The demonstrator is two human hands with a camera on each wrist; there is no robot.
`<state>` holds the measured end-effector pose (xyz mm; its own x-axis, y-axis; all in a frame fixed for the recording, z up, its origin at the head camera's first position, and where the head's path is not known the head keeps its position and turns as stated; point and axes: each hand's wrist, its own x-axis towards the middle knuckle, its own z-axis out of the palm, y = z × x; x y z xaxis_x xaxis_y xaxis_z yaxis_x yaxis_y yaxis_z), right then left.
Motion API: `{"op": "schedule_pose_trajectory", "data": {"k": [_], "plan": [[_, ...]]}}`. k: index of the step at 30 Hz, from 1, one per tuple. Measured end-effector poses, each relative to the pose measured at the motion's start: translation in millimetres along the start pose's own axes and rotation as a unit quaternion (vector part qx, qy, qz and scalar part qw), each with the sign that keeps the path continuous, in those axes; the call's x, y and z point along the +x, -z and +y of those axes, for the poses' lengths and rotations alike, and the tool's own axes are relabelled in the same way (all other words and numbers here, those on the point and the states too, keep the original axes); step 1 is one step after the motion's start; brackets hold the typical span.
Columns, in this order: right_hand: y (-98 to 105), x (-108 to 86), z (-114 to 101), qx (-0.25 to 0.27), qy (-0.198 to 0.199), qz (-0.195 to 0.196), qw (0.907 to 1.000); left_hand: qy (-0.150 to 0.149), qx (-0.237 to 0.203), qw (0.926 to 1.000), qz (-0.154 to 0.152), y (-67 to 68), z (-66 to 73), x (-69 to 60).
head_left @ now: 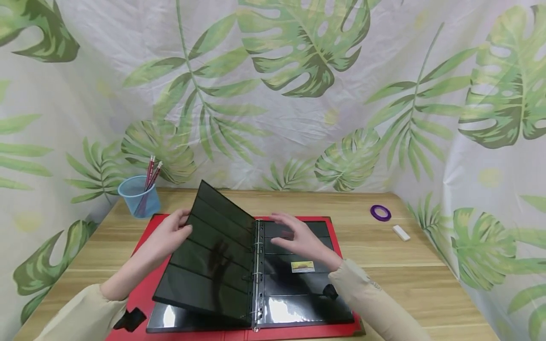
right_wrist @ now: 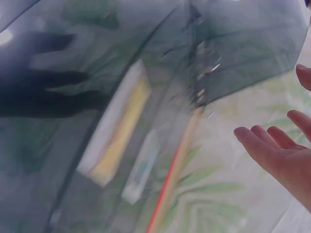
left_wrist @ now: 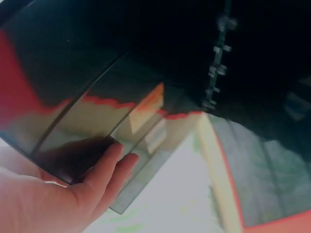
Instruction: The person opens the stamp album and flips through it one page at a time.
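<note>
A red ring-binder album (head_left: 138, 305) lies spread on the table, with metal rings (head_left: 258, 274) down its middle. My left hand (head_left: 172, 230) pinches the outer edge of a lifted black pocket page (head_left: 213, 251), which stands tilted over the left side. In the left wrist view, an orange stamp-like piece (left_wrist: 147, 109) and a paler one (left_wrist: 156, 137) show on the page by the fingers. Hovering over the right black page (head_left: 298, 286), my right hand (head_left: 300, 239) has spread, relaxed fingers and holds nothing. A small yellow stamp-like piece (head_left: 303, 267) sits in that page's pocket.
A blue mesh cup (head_left: 138, 199) with several pencils (head_left: 152, 174) stands at the back left. To the right lie a purple tape ring (head_left: 380, 213) and a white eraser-like block (head_left: 401, 232). A leaf-patterned cloth (head_left: 290, 118) hangs behind and beside the table.
</note>
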<state>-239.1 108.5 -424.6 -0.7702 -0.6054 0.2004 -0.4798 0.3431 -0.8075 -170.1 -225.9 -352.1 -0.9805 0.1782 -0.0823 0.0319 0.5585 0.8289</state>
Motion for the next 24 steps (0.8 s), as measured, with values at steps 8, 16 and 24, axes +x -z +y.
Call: {"op": "schedule_pose_trajectory", "data": {"k": [8,16,24], "plan": [[26.9,-18.1,51.5,-0.132,-0.006,0.006,0.9912,0.040,-0.032,0.9986,0.007,1.7,-47.4,-4.0],[56.1,-33.4,84.7,-0.163,-0.047,0.010,0.9855,0.058,0.048,0.9961,0.046,-8.5,-87.7,-5.0],[72.6,-43.8,105.6,-0.194,-0.097,-0.040,0.9753,-0.012,0.180,0.9772,0.112,-25.9,-108.6,-6.4]]}}
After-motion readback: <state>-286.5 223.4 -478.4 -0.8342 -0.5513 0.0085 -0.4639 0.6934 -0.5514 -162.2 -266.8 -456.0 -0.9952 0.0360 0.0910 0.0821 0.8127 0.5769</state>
